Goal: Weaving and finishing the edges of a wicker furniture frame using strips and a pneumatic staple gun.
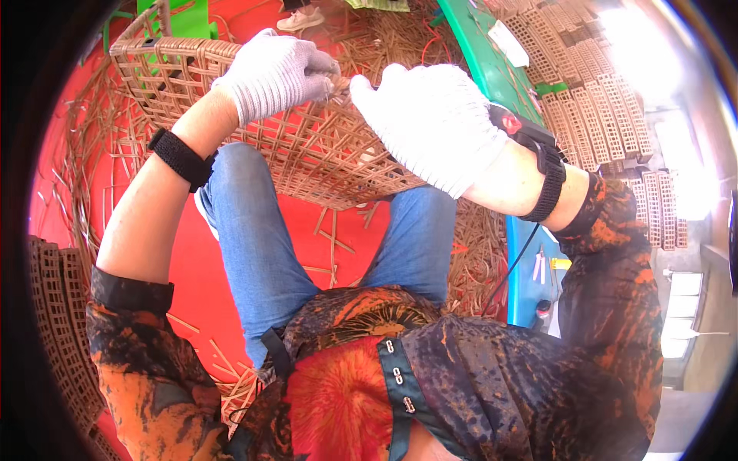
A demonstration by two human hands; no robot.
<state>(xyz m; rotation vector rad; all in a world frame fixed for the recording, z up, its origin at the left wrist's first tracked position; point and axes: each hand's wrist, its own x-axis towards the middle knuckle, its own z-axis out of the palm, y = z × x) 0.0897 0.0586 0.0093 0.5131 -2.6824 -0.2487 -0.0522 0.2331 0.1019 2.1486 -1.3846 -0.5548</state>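
A brown woven basket [300, 150] lies tilted over my knees, its open lattice side toward me. My left hand [280, 73], in a white knit glove, is closed at the basket's upper rim, its fingertips curled around a bit of the weave. Close beside it, my right hand [430, 123], gloved the same way, is closed at the same rim with thumb and fingers bent in. A small gap with light brown strand ends separates the two hands. The right hand's own back hides most of its fingers and what they press on.
Loose strips [84, 154] litter the red floor [200, 284]. At right stands a green and blue table [523, 269] with small items and a cable. Stacks of brown woven baskets [600, 123] rise behind it; more baskets [58, 300] stand at left. A shoe [300, 19] shows at the top.
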